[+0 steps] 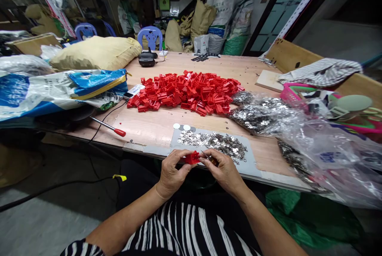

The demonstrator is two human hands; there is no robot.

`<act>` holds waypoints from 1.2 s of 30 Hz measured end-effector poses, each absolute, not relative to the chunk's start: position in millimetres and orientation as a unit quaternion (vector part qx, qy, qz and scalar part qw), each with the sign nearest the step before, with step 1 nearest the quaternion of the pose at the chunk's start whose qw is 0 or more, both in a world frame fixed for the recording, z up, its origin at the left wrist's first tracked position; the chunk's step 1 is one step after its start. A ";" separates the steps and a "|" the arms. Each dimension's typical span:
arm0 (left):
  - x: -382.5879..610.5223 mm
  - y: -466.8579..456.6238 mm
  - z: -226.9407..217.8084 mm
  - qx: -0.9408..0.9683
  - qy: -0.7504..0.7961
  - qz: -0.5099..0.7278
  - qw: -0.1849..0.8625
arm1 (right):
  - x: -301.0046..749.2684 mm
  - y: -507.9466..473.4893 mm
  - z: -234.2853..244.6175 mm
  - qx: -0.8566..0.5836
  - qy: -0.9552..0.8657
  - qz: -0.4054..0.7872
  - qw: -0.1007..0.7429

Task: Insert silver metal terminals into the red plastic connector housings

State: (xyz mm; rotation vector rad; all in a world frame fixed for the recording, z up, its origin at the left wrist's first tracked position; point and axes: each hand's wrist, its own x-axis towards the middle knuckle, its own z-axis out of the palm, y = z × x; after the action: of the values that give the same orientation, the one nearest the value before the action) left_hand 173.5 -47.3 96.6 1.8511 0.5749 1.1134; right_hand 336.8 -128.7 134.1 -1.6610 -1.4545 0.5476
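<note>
My left hand (pixel 174 171) is closed, its thumb and fingers pinching a small red plastic part (pixel 192 157) above the table's front edge. Close against that part is my right hand (pixel 222 168), closed around a thin pointed metal tool with a brown handle (pixel 213 161); the fingers hide much of it. Just beyond both hands, small silvery metal pieces (pixel 221 142) lie spread over a grey mat (pixel 253 164). Farther back is a big heap of similar red plastic parts (pixel 191 91).
Clear plastic bags of metal pieces (pixel 262 115) crowd the right side, beside a pink basket (pixel 294 93). To the left are a screwdriver with a red handle (pixel 119 132), a black cable (pixel 106 117) and a blue-white sack (pixel 53 93). A beige sack (pixel 95 53) lies behind.
</note>
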 end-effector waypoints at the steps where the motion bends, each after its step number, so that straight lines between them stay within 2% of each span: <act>1: 173.5 -47.7 97.0 0.741 0.233 0.448 0.443 | 336.8 -128.8 134.5 -0.662 -0.578 0.220 0.422; 7: 173.3 -52.1 98.0 0.720 0.239 0.452 0.469 | 337.7 -129.9 131.4 -0.660 -0.555 0.258 0.436; 13: 172.2 -53.8 95.9 0.712 0.203 0.465 0.485 | 339.1 -128.4 127.7 -0.610 -0.438 0.431 0.500; 19: 171.9 -55.1 97.5 0.724 0.199 0.471 0.463 | 340.9 -127.4 130.0 -0.581 -0.395 0.496 0.510; 25: 173.2 -54.2 104.7 0.777 0.145 0.486 0.372 | 348.3 -127.1 128.4 -0.569 -0.391 0.528 0.494; 30: 174.8 -54.4 103.2 0.763 0.182 0.471 0.404 | 352.0 -126.6 127.8 -0.581 -0.395 0.530 0.475; 36: 175.7 -53.3 100.4 0.781 0.194 0.430 0.408 | 353.3 -127.4 125.2 -0.604 -0.455 0.454 0.472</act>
State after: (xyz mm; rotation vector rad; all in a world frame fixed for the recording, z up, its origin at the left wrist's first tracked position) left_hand 175.7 -53.3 100.4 1.9692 0.4898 1.0841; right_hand 353.3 -127.4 125.2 -1.4780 -1.1135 1.1127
